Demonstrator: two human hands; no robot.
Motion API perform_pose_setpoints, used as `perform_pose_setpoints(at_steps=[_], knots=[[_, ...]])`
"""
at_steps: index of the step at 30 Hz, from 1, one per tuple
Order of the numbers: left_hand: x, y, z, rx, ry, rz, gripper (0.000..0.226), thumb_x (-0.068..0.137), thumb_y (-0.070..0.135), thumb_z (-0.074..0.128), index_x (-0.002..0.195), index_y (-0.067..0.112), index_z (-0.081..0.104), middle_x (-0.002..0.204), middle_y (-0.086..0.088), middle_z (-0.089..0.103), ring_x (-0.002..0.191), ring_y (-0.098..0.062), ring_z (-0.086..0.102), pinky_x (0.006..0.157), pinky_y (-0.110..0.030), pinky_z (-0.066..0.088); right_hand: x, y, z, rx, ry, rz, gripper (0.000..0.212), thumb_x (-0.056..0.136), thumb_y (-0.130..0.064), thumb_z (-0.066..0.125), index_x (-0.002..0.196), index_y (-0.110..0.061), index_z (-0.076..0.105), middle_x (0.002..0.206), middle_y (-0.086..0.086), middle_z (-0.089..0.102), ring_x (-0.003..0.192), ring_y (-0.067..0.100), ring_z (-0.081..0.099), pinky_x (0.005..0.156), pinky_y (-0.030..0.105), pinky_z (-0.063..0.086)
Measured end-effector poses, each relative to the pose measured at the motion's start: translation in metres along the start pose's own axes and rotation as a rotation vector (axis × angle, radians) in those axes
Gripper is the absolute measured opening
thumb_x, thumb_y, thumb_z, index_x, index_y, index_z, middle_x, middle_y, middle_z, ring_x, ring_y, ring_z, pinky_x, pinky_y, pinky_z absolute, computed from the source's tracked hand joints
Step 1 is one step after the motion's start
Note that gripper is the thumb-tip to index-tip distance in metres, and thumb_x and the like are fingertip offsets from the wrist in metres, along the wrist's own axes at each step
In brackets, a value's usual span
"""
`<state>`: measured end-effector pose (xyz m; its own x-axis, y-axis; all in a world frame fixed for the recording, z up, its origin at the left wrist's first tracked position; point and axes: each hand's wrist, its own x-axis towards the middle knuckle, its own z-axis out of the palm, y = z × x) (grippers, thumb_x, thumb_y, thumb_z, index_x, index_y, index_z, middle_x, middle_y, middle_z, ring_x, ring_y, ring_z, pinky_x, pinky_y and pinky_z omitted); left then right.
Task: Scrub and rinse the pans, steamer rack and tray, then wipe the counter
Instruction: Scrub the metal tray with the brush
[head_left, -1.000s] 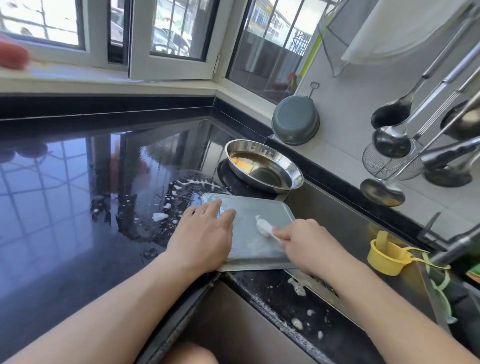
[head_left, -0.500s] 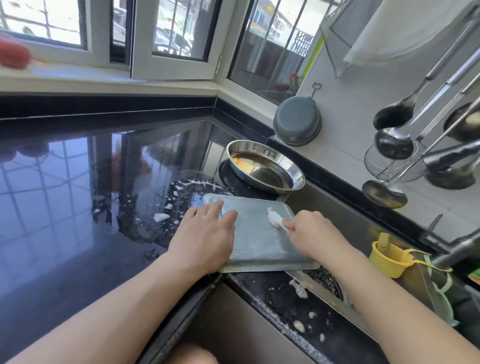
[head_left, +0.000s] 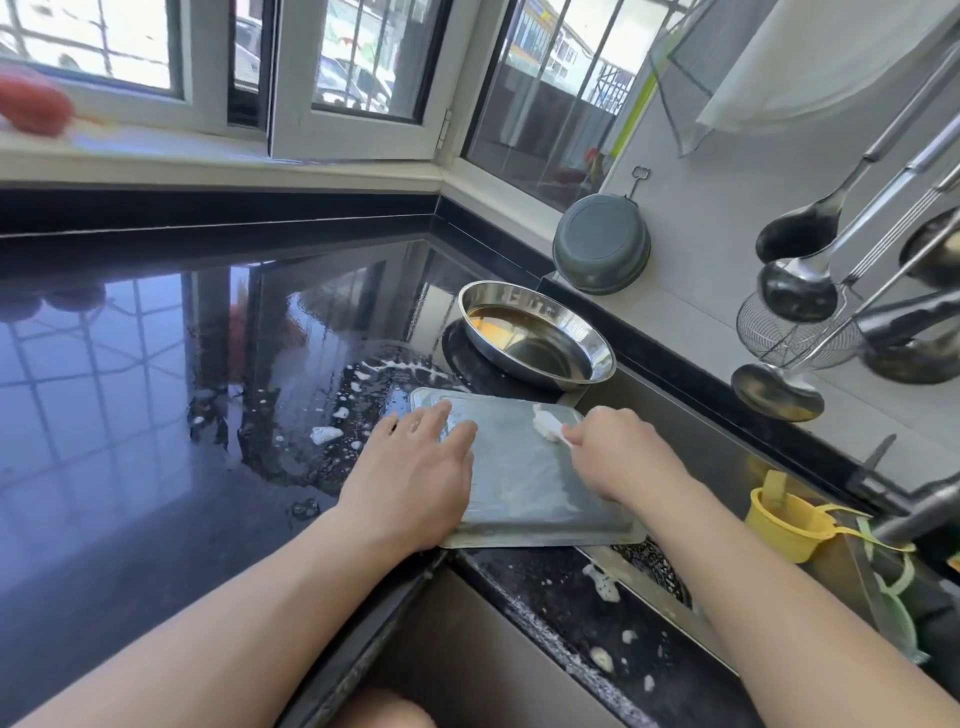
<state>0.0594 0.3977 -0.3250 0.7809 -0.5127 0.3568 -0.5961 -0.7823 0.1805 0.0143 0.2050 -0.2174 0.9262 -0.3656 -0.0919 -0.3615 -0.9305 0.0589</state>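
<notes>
While I scrub, notes from the counter edge:

Tray: the flat metal tray (head_left: 524, 478) lies on the black counter (head_left: 156, 441) with its near right corner hanging over the sink (head_left: 727, 457), I judge so that suds can run off into the basin.

Left hand: my left hand (head_left: 415, 478) lies flat on the tray's left side, fingers straight and spread, pressing down. It grips nothing; it is there to stop the tray from sliding under the brush.

Right hand: my right hand (head_left: 623, 457) is curled round the handle of a small white brush (head_left: 545, 421), whose head sits on the tray's far right corner.

Tray surface: a dull, soapy film covers most of it. I cannot tell whether any dirt remains under it.

Pan: a round steel pan (head_left: 540, 338) stands just beyond the tray on the counter, with brownish liquid in its bottom. It looks unwashed and is near at hand, likely next.

Grey pan: a second one (head_left: 601, 249) leans upside down against the tiled wall, apart from the wet work, probably to drain.

Steamer rack: I cannot pick it out with certainty.

Counter: foam blobs (head_left: 326, 434) and splashes lie left of the tray and along the sink rim. Wiping is not yet done.

Stage: tray scrub in hand; rinsing and the steel pan to follow, by my reckoning.

Risk: the overhanging corner could tip if my left hand lifts.
</notes>
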Motion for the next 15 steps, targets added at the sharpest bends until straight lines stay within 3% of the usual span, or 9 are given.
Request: perform_pose_setpoints(at_steps=[4,6,9,12,15], knots=[[0.001,-0.001,0.002,0.014,0.016,-0.013,0.042,0.096,0.037,0.032,0.119,0.020,0.064,0.137,-0.018,0.060,0.112,-0.037,0.064,0.096,-0.049,0.050,-0.012,-0.022,0.009,0.016,-0.051,-0.138,0.041,0.100,-0.020,0.044,0.132,-0.037,0.063,0.104,0.006,0.058,0.083,0.026,0.060,0.071,0.035,0.049],[0.001,0.000,0.001,0.010,0.011,-0.012,0.041,0.097,0.036,0.034,0.120,0.020,0.063,0.139,-0.018,0.059,0.114,-0.038,0.063,0.097,-0.049,0.050,-0.002,-0.015,0.004,0.032,-0.014,-0.052,0.039,0.098,-0.020,0.045,0.129,-0.033,0.065,0.098,0.004,0.059,0.079,0.024,0.061,0.070,0.037,0.053],[0.001,-0.001,0.002,0.004,0.003,-0.006,0.043,0.097,0.038,0.030,0.122,0.021,0.061,0.142,-0.017,0.056,0.117,-0.037,0.061,0.099,-0.049,0.048,0.011,-0.012,0.002,0.036,0.028,0.038,0.036,0.094,-0.015,0.044,0.123,-0.021,0.064,0.088,0.001,0.051,0.078,0.024,0.056,0.069,0.036,0.047],[0.001,0.000,0.002,0.009,0.007,-0.014,0.045,0.096,0.038,0.030,0.120,0.020,0.064,0.139,-0.018,0.059,0.114,-0.037,0.064,0.097,-0.049,0.050,0.006,-0.033,0.007,0.086,-0.031,-0.081,0.038,0.097,-0.017,0.046,0.125,-0.030,0.067,0.104,0.007,0.060,0.089,0.029,0.060,0.078,0.037,0.052],[0.001,0.000,0.002,0.012,0.020,-0.009,0.043,0.097,0.038,0.032,0.121,0.022,0.064,0.139,-0.017,0.060,0.114,-0.037,0.063,0.097,-0.050,0.051,0.018,-0.027,-0.002,0.114,0.019,0.038,0.036,0.093,-0.015,0.045,0.121,-0.022,0.067,0.102,0.006,0.058,0.089,0.030,0.060,0.080,0.041,0.054]])
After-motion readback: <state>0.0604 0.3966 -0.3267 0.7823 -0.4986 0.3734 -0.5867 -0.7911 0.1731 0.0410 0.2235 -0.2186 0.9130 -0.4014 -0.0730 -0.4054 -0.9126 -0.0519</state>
